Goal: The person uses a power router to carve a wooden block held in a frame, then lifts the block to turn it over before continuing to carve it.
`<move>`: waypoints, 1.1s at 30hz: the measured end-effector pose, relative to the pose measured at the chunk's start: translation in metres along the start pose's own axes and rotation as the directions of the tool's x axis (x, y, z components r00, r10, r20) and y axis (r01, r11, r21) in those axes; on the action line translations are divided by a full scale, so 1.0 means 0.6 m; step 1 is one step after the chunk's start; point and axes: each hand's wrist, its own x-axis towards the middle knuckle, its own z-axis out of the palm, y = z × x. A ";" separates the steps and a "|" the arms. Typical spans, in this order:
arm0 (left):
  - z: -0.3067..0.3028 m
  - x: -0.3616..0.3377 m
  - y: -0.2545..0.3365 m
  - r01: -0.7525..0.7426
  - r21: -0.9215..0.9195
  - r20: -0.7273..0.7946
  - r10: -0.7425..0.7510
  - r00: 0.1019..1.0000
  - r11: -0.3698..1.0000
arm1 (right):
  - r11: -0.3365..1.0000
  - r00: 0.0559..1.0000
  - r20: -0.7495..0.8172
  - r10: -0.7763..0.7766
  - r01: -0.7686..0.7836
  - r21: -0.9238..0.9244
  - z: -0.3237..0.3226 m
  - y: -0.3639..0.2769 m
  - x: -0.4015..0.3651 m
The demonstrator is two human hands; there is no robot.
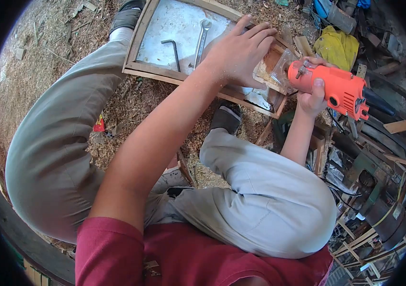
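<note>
My right hand (313, 97) is wrapped around the body of an orange trim router (329, 86), which lies tilted on its side with its clear plastic base (283, 71) facing left. That base is by the right end of a wooden-framed tray (165, 77). Over the tray's right part, my left hand (239, 55) is stretched out with its fingers apart. A small wooden piece (272, 59) shows beside its fingertips and thumb; whether the palm presses on anything is hidden. On the tray's pale surface lie a hex key (175, 53) and a combination wrench (202, 42).
Wood shavings (131, 107) cover the ground around my legs. To the right are a yellow cloth (336, 46), wood offcuts (403, 125), a green machine (367, 176) and dark cables. My knees (298, 209) are bent close to the tray.
</note>
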 end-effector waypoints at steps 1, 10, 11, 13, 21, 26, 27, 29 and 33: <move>0.000 0.000 0.001 0.001 0.000 -0.001 -0.001 1.000 1.000 | 1.000 1.000 0.001 -0.007 0.007 -0.003 0.001 -0.001 -0.001; -0.003 -0.001 0.001 -0.001 0.004 0.005 0.001 1.000 1.000 | 1.000 1.000 -0.013 -0.004 0.003 -0.029 0.007 -0.011 -0.004; -0.003 -0.001 0.002 0.001 0.002 0.005 -0.001 1.000 1.000 | 0.999 1.000 -0.008 -0.006 0.006 -0.036 0.007 -0.011 -0.004; -0.004 -0.001 0.002 0.007 -0.001 0.005 -0.007 1.000 1.000 | 0.999 1.000 0.002 -0.011 0.011 -0.048 0.006 -0.011 -0.004; -0.002 -0.001 0.000 0.001 -0.010 -0.006 -0.001 1.000 1.000 | 1.000 1.000 -0.011 0.004 -0.004 -0.026 0.006 -0.008 -0.009; -0.001 0.000 -0.003 -0.003 -0.004 -0.016 0.003 1.000 1.000 | 0.999 0.999 0.001 0.039 -0.039 0.018 0.010 -0.016 -0.011; -0.001 0.000 -0.005 0.000 -0.006 -0.018 0.000 1.000 1.000 | 1.000 1.000 -0.004 0.026 -0.026 0.004 0.011 -0.015 -0.014; 0.002 0.002 0.000 -0.007 -0.009 -0.033 0.006 0.999 1.000 | 1.000 1.000 -0.008 0.008 -0.008 -0.016 0.004 -0.021 -0.018; 0.004 -0.001 -0.002 -0.015 0.023 -0.030 0.016 0.999 1.000 | 1.000 1.000 -0.025 0.005 -0.004 0.030 0.003 -0.021 -0.020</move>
